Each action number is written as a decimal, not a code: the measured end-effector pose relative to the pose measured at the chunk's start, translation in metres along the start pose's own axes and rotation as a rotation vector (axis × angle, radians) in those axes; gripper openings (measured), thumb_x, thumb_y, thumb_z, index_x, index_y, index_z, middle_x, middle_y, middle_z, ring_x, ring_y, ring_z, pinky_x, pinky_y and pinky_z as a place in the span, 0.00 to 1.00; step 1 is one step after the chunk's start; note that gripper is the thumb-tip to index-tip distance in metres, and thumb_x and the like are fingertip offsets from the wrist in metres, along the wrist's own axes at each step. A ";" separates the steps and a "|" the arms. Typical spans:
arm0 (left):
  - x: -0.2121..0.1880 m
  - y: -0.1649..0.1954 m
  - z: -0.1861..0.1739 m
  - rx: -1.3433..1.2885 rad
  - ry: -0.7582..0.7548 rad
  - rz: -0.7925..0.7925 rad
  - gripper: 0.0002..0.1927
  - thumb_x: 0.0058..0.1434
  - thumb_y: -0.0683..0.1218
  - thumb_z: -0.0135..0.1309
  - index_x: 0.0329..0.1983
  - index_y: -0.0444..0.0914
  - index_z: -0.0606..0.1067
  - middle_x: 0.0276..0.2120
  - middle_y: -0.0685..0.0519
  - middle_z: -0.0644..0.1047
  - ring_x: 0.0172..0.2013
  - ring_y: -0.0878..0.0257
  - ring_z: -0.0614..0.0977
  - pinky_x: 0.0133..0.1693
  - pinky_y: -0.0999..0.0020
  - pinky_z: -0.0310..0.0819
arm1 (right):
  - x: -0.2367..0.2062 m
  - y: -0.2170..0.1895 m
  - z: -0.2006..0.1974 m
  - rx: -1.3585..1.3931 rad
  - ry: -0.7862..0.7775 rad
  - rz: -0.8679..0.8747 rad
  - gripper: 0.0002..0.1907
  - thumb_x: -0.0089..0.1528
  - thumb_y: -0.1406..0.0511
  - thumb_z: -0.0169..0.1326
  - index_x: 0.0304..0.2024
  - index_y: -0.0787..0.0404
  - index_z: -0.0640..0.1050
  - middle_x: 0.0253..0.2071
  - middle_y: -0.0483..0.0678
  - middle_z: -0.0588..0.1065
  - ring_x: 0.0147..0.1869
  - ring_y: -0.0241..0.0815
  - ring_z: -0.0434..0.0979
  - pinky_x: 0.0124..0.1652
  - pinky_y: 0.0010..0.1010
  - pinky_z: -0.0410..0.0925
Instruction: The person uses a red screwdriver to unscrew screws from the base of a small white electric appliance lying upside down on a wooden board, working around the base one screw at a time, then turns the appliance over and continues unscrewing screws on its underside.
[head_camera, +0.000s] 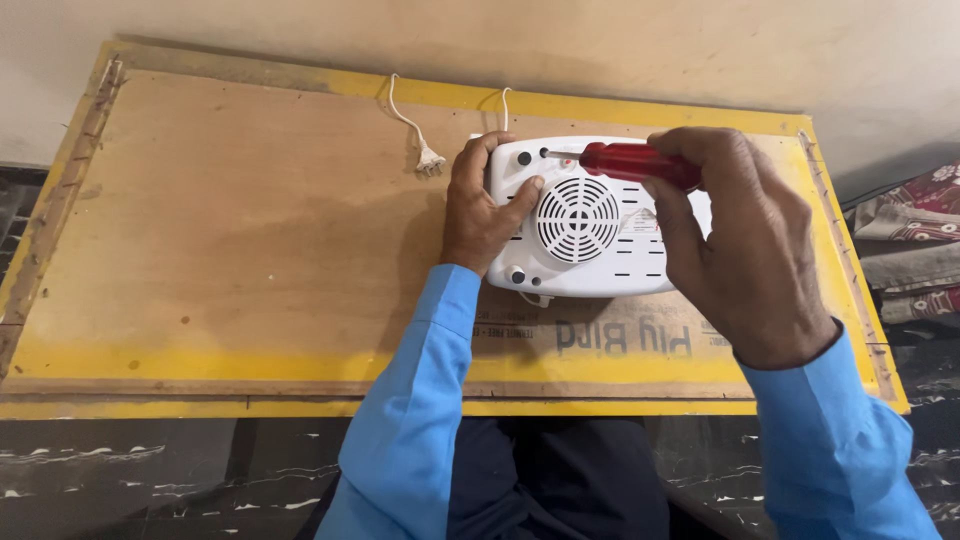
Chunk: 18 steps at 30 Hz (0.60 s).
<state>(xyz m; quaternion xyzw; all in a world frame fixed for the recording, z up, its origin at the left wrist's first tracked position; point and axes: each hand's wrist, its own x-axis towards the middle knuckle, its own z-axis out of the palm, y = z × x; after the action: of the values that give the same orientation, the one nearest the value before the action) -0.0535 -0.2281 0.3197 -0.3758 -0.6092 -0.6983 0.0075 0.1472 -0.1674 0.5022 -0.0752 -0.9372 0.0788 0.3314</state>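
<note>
A white plastic appliance (600, 250) with a round vent grille lies flat on a plywood board (250, 230). My left hand (482, 205) grips its left edge, thumb resting beside the grille. My right hand (745, 240) holds a red-handled screwdriver (635, 162) lying almost level, its metal tip pointing left at the appliance's upper left corner. Both sleeves are light blue. The appliance's right part is hidden behind my right hand.
A white cord with a plug (428, 160) lies on the board behind the appliance. The board has a yellow border (300, 360) and meets a plain wall at the back. Patterned cloth (915, 240) sits at the right. Dark marbled floor lies below.
</note>
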 end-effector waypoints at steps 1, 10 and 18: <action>0.001 0.001 0.000 0.014 0.000 0.006 0.25 0.56 0.43 0.67 0.56 0.36 0.72 0.51 0.48 0.76 0.55 0.53 0.77 0.58 0.61 0.74 | 0.002 -0.001 -0.002 -0.006 -0.012 -0.018 0.13 0.70 0.74 0.59 0.55 0.68 0.73 0.48 0.59 0.78 0.54 0.53 0.82 0.51 0.39 0.74; 0.000 -0.005 -0.002 -0.024 -0.020 0.009 0.26 0.57 0.43 0.67 0.57 0.35 0.72 0.50 0.48 0.76 0.53 0.56 0.79 0.57 0.62 0.76 | 0.031 -0.013 0.010 -0.087 -0.131 -0.211 0.09 0.69 0.68 0.59 0.48 0.67 0.73 0.41 0.56 0.76 0.43 0.57 0.80 0.41 0.44 0.72; -0.001 -0.009 0.000 -0.158 -0.037 -0.042 0.27 0.58 0.43 0.66 0.59 0.35 0.71 0.51 0.48 0.76 0.52 0.58 0.81 0.56 0.63 0.79 | 0.043 -0.016 0.019 -0.386 -0.312 -0.086 0.16 0.71 0.57 0.56 0.41 0.65 0.73 0.38 0.53 0.75 0.43 0.53 0.79 0.39 0.45 0.71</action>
<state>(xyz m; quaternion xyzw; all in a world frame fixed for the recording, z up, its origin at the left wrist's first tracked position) -0.0571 -0.2262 0.3117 -0.3751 -0.5599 -0.7372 -0.0479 0.1005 -0.1763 0.5168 -0.0842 -0.9770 -0.1049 0.1654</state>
